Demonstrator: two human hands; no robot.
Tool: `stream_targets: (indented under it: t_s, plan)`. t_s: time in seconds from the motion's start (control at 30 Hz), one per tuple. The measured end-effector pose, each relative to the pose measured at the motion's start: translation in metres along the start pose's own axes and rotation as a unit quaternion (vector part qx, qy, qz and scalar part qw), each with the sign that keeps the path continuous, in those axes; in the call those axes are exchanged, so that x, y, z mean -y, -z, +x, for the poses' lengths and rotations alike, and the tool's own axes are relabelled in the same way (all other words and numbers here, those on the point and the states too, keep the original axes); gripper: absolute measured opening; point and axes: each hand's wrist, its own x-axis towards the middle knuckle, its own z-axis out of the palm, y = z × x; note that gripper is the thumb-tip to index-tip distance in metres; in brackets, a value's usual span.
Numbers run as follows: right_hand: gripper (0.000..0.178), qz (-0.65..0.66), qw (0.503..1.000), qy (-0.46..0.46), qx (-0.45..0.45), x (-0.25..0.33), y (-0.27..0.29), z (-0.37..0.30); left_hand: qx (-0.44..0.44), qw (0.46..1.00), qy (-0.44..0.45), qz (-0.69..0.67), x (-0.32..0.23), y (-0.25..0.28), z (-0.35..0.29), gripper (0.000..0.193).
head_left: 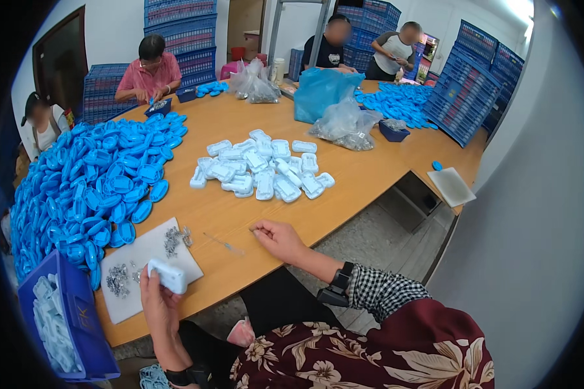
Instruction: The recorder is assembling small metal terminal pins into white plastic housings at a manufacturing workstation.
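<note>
My left hand grips a pale blue plastic casing above a white board at the table's near edge. Small metal parts lie on that board in two heaps, one dark heap and one silvery heap. My right hand rests low over the wood with its fingertips pinched together; whatever they hold, if anything, is too small to make out. Between my hands lies a thin screwdriver with a clear handle. Beyond them, several pale casings form a loose pile.
A large mound of blue oval shells covers the table's left. Beside it, a dark blue bin holds pale parts. Farther off stand plastic bags and stacked blue crates. Several people work around the wooden table.
</note>
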Motion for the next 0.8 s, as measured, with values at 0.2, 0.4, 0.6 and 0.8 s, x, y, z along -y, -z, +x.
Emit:
stream_targets:
  t_s: [0.2,0.4,0.6,0.8]
  plan:
    - [0.019,-0.019,1.000,0.014,0.015,-0.001,-0.001,-0.001,-0.071,0.996,-0.044,0.021,0.021,0.047,-0.006,0.039]
    - [0.018,-0.034,0.999,0.025,0.017,0.008,0.003,0.000,-0.057,0.998,-0.033,0.018,0.018,0.049,-0.005,0.039]
    - [0.017,-0.010,0.999,0.050,-0.010,0.001,0.001,-0.005,-0.048,0.998,-0.019,-0.026,0.015,0.052,-0.011,0.046]
    - [0.016,-0.005,1.000,0.031,-0.004,0.001,0.002,-0.009,-0.004,1.000,0.005,-0.012,0.018,0.057,-0.007,0.048]
